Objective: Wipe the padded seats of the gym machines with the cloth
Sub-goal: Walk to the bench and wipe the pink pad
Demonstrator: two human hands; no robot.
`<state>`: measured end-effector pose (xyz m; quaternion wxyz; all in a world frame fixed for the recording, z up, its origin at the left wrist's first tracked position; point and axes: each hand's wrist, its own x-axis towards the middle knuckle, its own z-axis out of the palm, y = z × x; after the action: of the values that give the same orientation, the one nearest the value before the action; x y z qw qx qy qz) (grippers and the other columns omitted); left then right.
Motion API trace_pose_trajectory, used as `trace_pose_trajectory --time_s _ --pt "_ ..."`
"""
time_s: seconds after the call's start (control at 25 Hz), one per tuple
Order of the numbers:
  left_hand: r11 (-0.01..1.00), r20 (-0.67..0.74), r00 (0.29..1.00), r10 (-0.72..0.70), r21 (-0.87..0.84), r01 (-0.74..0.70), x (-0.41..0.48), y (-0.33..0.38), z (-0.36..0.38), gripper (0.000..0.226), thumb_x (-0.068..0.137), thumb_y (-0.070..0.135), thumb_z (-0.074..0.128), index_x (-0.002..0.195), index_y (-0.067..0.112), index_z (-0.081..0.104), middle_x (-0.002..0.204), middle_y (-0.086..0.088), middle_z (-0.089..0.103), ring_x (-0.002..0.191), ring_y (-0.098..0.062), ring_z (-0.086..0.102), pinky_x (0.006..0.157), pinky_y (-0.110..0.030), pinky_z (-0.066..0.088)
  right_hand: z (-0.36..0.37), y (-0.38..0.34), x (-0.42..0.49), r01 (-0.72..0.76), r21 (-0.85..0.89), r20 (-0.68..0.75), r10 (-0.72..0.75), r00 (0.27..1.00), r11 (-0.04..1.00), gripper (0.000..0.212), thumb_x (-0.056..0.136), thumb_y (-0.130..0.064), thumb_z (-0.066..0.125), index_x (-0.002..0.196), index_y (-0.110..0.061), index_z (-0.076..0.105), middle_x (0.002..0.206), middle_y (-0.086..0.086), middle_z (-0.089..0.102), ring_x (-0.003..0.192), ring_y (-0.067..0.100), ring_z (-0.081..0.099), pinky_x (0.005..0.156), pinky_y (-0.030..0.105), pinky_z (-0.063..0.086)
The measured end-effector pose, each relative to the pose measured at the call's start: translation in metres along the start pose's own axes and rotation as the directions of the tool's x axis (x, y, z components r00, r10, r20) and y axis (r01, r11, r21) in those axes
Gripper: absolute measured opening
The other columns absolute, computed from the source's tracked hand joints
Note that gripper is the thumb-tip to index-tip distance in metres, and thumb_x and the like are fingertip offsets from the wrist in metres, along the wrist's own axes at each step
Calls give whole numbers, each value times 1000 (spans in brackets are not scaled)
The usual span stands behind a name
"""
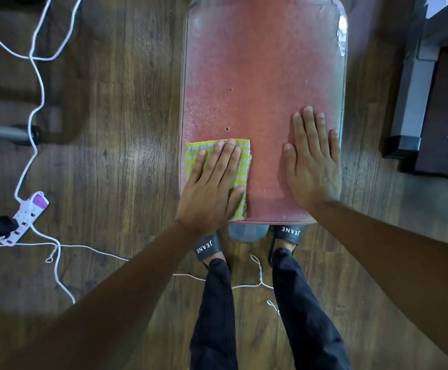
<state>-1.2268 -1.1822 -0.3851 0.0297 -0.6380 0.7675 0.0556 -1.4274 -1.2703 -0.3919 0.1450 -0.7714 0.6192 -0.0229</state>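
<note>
A worn red padded seat (263,76) stretches away from me, its near end just above my feet. A yellow-and-white checked cloth (244,161) lies folded on the seat's near left corner. My left hand (212,188) presses flat on the cloth, fingers together and pointing away. My right hand (312,161) rests flat on the bare pad near the right edge, fingers slightly spread, holding nothing. The pad shows small holes and a scuffed, peeling patch along its far right edge.
A white power strip (28,217) with a long white cable (34,76) lies on the wooden floor at the left, and cable loops run by my feet. A grey metal machine frame (415,102) stands at the right. Another frame bar (1,132) is at far left.
</note>
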Motion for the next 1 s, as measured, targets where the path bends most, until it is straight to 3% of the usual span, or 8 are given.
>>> trace_pose_trajectory --time_s 0.12,0.24,0.4,0.56,0.84,1.0 --pt "997 -21 997 -79 -28 78 -3 6 -3 62 102 43 25 153 9 21 161 -12 15 150 -29 12 120 -52 16 -6 -8 5 -56 37 -61 59 996 998 52 100 -29 31 151 -19 28 160 1 25 148 21 20 121 43 13" --pt "983 0 989 -148 -109 147 7 7 -4 64 101 49 20 154 13 19 161 -10 13 150 -26 10 121 -50 13 -17 -19 36 -83 116 -143 99 985 990 44 98 -31 33 140 -22 43 147 -2 43 132 19 40 112 41 21" --pt "978 2 982 -191 -85 190 40 -14 -4 65 101 51 21 155 14 15 163 -9 9 151 -25 5 122 -48 10 -19 -24 89 30 59 -100 -24 995 998 52 101 -40 29 149 -20 34 159 -1 28 148 18 22 121 43 9" --pt "987 -6 989 -149 -68 148 71 -36 -7 66 102 50 25 155 14 13 163 -9 7 151 -25 3 122 -49 11 -16 -17 122 40 76 -58 -36 998 996 58 102 -44 26 155 -20 21 164 0 14 152 19 7 123 46 3" --pt "992 -46 992 -113 -69 110 119 -61 -11 66 100 50 29 154 13 17 162 -9 11 151 -24 7 120 -51 16 -5 -22 122 22 -3 -154 -22 988 1000 58 101 -40 30 154 -17 22 162 4 18 151 21 12 122 48 11" --pt "992 -59 993 -103 -74 98 152 -67 -16 67 99 50 32 154 15 16 163 -8 10 151 -23 6 121 -51 14 -5 -22 122 26 -31 -137 -30 990 999 59 101 -40 30 155 -16 21 163 4 16 151 20 9 122 48 10"
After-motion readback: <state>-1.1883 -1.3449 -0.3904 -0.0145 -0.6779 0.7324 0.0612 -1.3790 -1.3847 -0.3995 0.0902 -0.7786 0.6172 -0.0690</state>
